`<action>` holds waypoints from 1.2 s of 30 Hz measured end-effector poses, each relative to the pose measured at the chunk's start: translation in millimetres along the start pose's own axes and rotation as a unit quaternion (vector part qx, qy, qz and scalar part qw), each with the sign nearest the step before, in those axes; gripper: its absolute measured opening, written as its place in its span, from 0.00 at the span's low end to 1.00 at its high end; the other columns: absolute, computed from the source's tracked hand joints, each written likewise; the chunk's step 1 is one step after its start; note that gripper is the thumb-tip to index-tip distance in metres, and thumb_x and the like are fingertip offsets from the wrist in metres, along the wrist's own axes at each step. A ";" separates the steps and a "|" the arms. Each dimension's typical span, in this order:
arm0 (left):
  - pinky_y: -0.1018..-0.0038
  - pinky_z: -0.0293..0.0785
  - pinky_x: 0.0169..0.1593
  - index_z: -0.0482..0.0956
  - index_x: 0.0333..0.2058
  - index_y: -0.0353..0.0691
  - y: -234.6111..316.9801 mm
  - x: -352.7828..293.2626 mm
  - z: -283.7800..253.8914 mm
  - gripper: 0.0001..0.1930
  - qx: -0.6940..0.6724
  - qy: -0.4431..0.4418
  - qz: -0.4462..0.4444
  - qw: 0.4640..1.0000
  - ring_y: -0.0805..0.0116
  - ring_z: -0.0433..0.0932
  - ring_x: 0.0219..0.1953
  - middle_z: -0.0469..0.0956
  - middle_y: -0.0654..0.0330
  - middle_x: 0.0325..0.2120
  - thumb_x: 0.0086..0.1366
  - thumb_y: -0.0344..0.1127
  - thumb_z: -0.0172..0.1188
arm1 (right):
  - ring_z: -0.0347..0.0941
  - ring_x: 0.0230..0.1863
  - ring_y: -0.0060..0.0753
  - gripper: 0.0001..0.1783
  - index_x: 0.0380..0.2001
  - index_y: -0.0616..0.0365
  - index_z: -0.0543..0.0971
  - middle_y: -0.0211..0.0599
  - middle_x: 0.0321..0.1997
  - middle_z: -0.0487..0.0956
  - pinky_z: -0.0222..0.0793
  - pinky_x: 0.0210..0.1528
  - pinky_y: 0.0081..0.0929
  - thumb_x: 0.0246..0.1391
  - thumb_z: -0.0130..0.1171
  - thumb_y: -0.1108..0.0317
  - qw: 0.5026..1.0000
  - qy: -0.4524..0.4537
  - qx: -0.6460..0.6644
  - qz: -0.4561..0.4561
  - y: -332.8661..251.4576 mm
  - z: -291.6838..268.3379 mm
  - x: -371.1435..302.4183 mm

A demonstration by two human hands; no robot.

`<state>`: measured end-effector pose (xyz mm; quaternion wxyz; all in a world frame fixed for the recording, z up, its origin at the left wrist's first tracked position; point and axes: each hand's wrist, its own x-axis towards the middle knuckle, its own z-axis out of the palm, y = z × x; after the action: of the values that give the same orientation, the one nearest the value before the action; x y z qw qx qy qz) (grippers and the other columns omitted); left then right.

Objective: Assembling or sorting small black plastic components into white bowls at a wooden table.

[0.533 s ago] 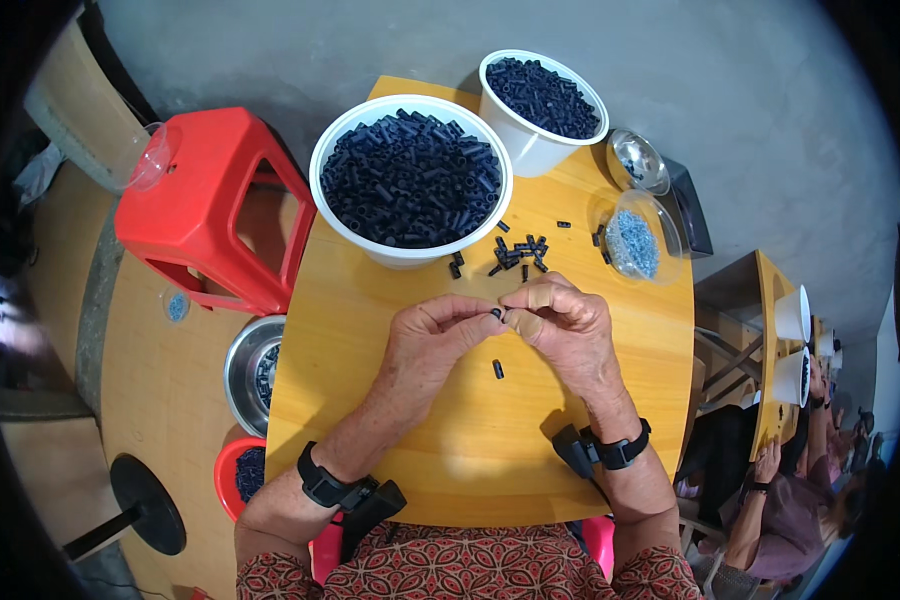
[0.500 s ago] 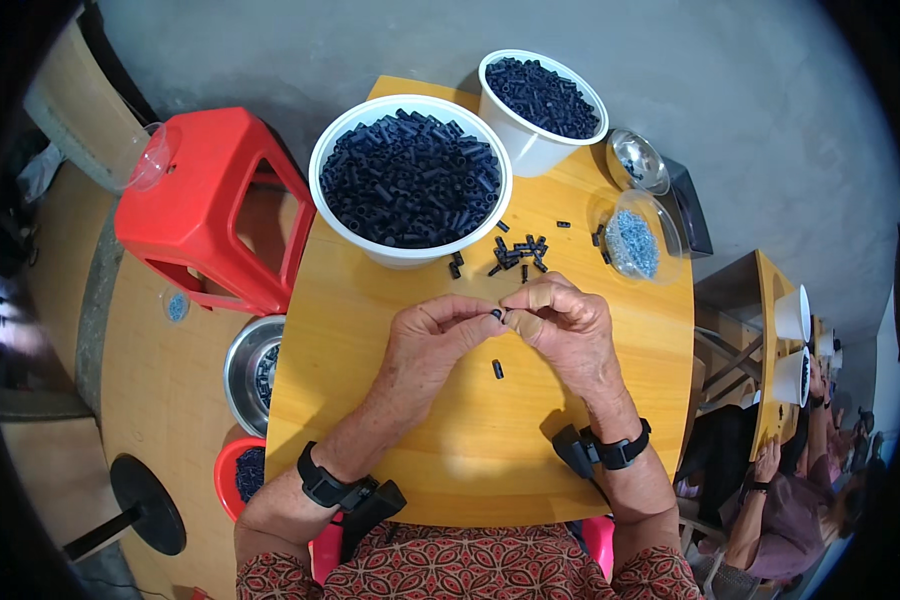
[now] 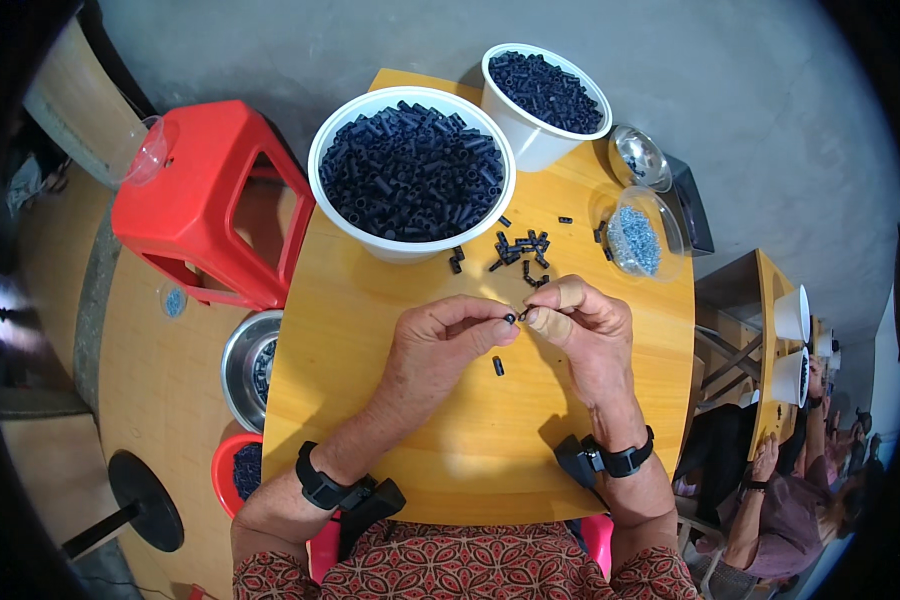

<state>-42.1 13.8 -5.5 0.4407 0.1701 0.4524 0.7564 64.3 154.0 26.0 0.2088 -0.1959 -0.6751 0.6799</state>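
Note:
My left hand [image 3: 438,348] pinches a short black plastic tube [image 3: 510,319] between thumb and fingertips, its round end facing the other hand. Close beside it, my right hand [image 3: 592,340] is closed in a pinch, with a small dark bit at its fingertips too tiny to name. Tape wraps a finger and the thumb of that hand. One loose black tube [image 3: 498,366] lies on the wooden table [image 3: 450,450] just below the hands. Beyond them is a scattered cluster of black tubes [image 3: 515,247]. A large white bucket [image 3: 400,248] heaped with such tubes stands at the back left.
A second white bucket [image 3: 530,145] of black pieces stands behind. At right are a clear tub of small bluish pieces [image 3: 634,240] and a metal bowl [image 3: 640,158]. Left of the table are a red stool [image 3: 185,190], a steel bowl [image 3: 238,365] and a red basin [image 3: 225,475]. A person [image 3: 790,530] sits far right.
My fingertips have drawn slightly apart, the right hand shifting rightward. The black tube in my left fingers shows more clearly. More tubes of the cluster are visible above my right hand.

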 end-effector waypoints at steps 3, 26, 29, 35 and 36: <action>0.84 0.72 0.40 0.80 0.37 0.32 -0.9 0.3 0.1 0.07 0.036 -0.008 0.017 0.999 0.81 0.75 0.34 0.80 0.64 0.31 0.60 0.27 0.62 | 0.72 0.34 0.20 0.07 0.31 0.62 0.81 0.30 0.32 0.78 0.68 0.40 0.18 0.45 0.66 0.79 1.000 0.017 -0.009 -0.021 -6.6 6.3 -0.7; 0.80 0.73 0.40 0.78 0.37 0.31 -6.8 -4.4 -0.8 0.07 -0.020 -0.018 -0.018 0.999 0.78 0.75 0.33 0.79 0.62 0.30 0.62 0.29 0.59 | 0.76 0.34 0.37 0.13 0.35 0.64 0.81 0.42 0.34 0.78 0.72 0.37 0.26 0.42 0.62 0.81 0.904 0.021 -0.331 -0.271 7.6 15.4 -16.0; 0.80 0.72 0.40 0.79 0.37 0.32 -4.3 -5.6 -0.3 0.07 -0.047 -0.029 -0.025 0.998 0.78 0.75 0.32 0.79 0.62 0.30 0.62 0.29 0.59 | 0.76 0.35 0.37 0.16 0.38 0.63 0.80 0.42 0.36 0.78 0.72 0.36 0.27 0.40 0.63 0.81 0.913 0.005 -0.318 -0.257 5.3 12.9 -15.5; 0.81 0.70 0.40 0.80 0.37 0.34 3.5 -3.5 2.8 0.08 -0.055 -0.016 -0.096 0.994 0.78 0.75 0.34 0.79 0.64 0.30 0.62 0.31 0.60 | 0.75 0.33 0.39 0.24 0.43 0.63 0.76 0.42 0.36 0.77 0.70 0.35 0.31 0.37 0.67 0.77 0.897 -0.023 -0.358 -0.259 -7.5 7.3 -10.1; 0.81 0.70 0.40 0.80 0.37 0.34 3.3 -3.9 2.7 0.08 -0.054 -0.017 -0.096 0.994 0.78 0.75 0.34 0.79 0.64 0.30 0.62 0.31 0.60 | 0.74 0.33 0.40 0.25 0.43 0.63 0.76 0.42 0.35 0.77 0.70 0.36 0.32 0.36 0.68 0.76 0.861 -0.037 -0.414 -0.292 -6.3 5.0 -8.6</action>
<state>-39.9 11.4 -0.8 0.5271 0.1144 0.4175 0.7313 68.9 145.1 32.3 0.2718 -0.0330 -0.9281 0.2525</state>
